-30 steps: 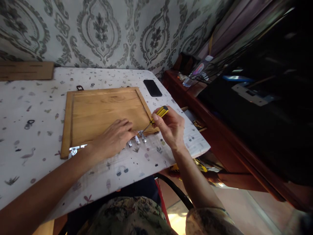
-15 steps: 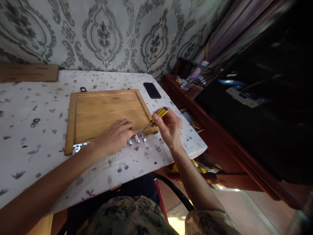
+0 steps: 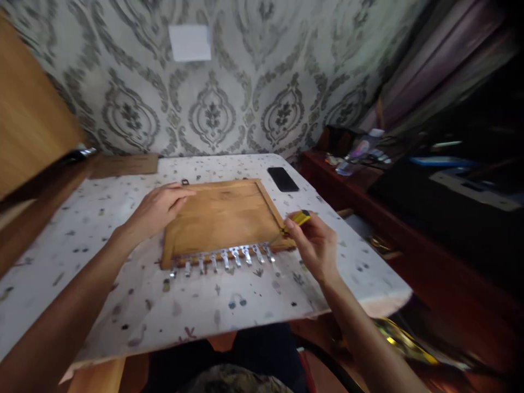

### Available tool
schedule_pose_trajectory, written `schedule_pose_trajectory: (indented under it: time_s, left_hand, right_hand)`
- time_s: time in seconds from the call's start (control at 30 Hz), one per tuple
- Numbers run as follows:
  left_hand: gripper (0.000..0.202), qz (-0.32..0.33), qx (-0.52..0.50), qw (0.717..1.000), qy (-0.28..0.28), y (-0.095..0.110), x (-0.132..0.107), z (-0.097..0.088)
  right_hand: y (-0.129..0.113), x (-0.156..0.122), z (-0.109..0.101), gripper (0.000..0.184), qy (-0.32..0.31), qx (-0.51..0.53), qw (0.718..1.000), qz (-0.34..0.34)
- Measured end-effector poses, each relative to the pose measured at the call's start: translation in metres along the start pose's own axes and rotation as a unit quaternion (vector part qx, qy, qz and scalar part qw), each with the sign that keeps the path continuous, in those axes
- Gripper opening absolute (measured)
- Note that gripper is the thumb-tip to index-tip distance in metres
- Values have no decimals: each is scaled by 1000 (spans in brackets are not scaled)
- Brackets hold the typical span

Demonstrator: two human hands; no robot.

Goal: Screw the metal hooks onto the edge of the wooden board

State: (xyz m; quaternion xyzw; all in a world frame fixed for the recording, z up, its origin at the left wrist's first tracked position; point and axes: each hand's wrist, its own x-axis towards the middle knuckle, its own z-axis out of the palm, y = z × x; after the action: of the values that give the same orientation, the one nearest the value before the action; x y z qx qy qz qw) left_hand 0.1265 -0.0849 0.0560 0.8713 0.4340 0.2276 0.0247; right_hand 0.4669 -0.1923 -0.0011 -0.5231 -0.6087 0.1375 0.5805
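Note:
A framed wooden panel (image 3: 229,221) lies flat on the table. Along its near edge runs a shiny metal strip with several hooks (image 3: 225,259) hanging over the front. My right hand (image 3: 317,243), closed around the yellow and black handle of a screwdriver (image 3: 300,219), is at the panel's right side. The screwdriver's shaft points down-left toward the strip's right end; I cannot tell whether its tip touches a screw. My left hand (image 3: 161,207) has its fingers stretched over the panel's far left corner, holding nothing.
A black phone (image 3: 283,179) lies beyond the panel's right corner on the patterned tablecloth (image 3: 184,316). Flat cardboard (image 3: 126,165) is at the back left. To the right stands a dark red desk (image 3: 321,166) with a plastic bottle (image 3: 360,153) on it.
My left hand has left the hooked strip and moved to the panel's far left side, uncovering the hooks. The screwdriver stays in my right hand near the strip's right end. The view has shifted.

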Motion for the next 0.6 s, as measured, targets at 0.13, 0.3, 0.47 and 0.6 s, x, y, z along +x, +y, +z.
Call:
schedule_pose_trajectory:
  time_s: [0.13,0.3,0.47,0.6]
  left_hand:
    - [43,-165,58,984,38,-62,-8,-22]
    - [44,-245,103,963,39,-110,-20,-16]
    - [44,-238,117,964,10,-120,-19,13]
    - [45,-236,132,963,-6,-125,-8,26]
  right_hand:
    - [-4,3,0,42,5,-17,1000,-16]
    - [-9,4,-1,49,4,-9,1000,-21]
    - [-9,4,-1,45,2,10,1000,-8]
    - [-10,4,-1,43,2,13,1000,-8]
